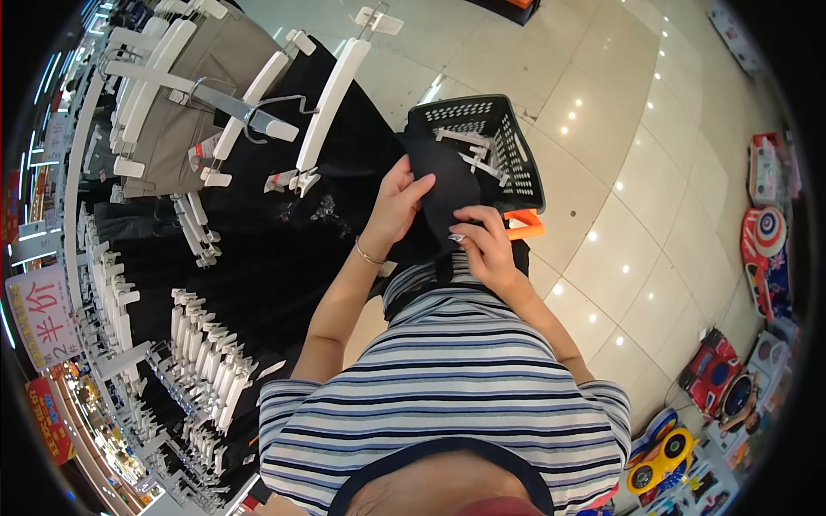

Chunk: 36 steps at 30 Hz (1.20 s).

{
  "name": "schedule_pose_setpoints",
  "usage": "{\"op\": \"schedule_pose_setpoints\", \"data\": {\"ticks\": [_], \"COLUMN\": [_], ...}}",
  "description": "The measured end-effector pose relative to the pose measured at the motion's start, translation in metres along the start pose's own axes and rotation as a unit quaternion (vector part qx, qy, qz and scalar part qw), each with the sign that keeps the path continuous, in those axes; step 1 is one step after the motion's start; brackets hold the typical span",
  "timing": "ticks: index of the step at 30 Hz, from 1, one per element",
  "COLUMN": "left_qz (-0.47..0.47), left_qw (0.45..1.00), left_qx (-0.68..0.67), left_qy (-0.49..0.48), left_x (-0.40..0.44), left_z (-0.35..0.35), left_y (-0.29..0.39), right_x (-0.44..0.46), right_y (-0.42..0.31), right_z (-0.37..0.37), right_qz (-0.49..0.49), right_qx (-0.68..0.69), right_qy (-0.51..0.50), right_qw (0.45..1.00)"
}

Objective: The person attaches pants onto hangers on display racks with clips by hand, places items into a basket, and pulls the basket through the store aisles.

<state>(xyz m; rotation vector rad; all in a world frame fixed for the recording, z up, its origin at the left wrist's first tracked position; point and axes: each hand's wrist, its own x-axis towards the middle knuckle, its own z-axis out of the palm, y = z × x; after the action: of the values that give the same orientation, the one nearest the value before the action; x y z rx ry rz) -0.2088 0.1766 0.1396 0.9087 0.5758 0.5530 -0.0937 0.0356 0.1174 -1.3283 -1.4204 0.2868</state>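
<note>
A dark garment [443, 176] hangs between my two hands, in front of my striped shirt. My left hand [398, 202] pinches its left edge, thumb on top; a bracelet circles that wrist. Lower down on the right, my right hand [488, 249] has its fingers closed at the garment's edge, beside a small whitish piece [456, 237] that I cannot make out clearly. Just beyond the garment stands a black plastic basket [523, 163] with white hangers [482, 157] inside. An orange handle [525, 225] sticks out near my right hand.
Racks of dark and grey trousers [228, 52] on white hangers [331, 103] fill the left side. A price sign [43, 314] stands at the far left. Pale floor tiles [594, 155] extend to the right, with boxed toys [661, 457] along the right edge.
</note>
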Motion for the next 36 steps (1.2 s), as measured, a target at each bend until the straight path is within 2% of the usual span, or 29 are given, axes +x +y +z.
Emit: {"op": "schedule_pose_setpoints", "data": {"ticks": [2,5,8,11,14,17,20,23,27,31,36], "left_qz": [0.012,0.033,0.020,0.016,-0.035,-0.019,-0.049,-0.016,0.073,0.075,0.070], "left_qw": [0.999,0.992,0.975,0.946,0.961,0.969,0.984,0.986,0.996,0.994,0.983], "left_qx": [0.034,0.110,0.192,0.300,0.249,0.232,0.167,0.160,0.026,-0.055,-0.154], "left_qy": [-0.013,-0.057,-0.108,-0.123,-0.112,-0.087,-0.027,0.036,0.041,0.057,0.070], "left_x": [-0.001,-0.004,-0.010,-0.014,-0.014,-0.017,-0.017,-0.020,-0.016,-0.017,-0.019], "left_z": [0.002,0.008,0.012,0.005,0.005,0.013,0.016,0.023,0.033,0.041,0.050], "left_y": [-0.001,0.000,-0.003,-0.016,-0.020,-0.010,-0.010,-0.011,-0.011,-0.007,-0.012], "right_x": [0.003,-0.002,-0.007,-0.006,-0.007,-0.014,-0.013,-0.014,-0.018,-0.021,-0.012], "right_y": [0.001,0.006,0.004,0.009,0.014,0.020,0.016,0.010,0.005,0.022,0.031], "right_z": [0.001,0.004,0.003,0.004,0.010,0.014,0.009,0.004,0.013,0.027,0.035], "right_qz": [-0.012,0.057,0.201,0.244,0.216,0.217,0.163,0.114,0.073,0.041,0.018], "right_qx": [-0.013,0.067,0.099,0.125,0.157,0.209,0.221,0.131,0.039,-0.008,-0.001], "right_qy": [0.031,0.053,0.055,0.064,0.096,0.071,0.033,-0.013,-0.015,0.013,0.076], "right_qw": [0.999,0.995,0.973,0.959,0.959,0.951,0.961,0.985,0.996,0.999,0.997]}}
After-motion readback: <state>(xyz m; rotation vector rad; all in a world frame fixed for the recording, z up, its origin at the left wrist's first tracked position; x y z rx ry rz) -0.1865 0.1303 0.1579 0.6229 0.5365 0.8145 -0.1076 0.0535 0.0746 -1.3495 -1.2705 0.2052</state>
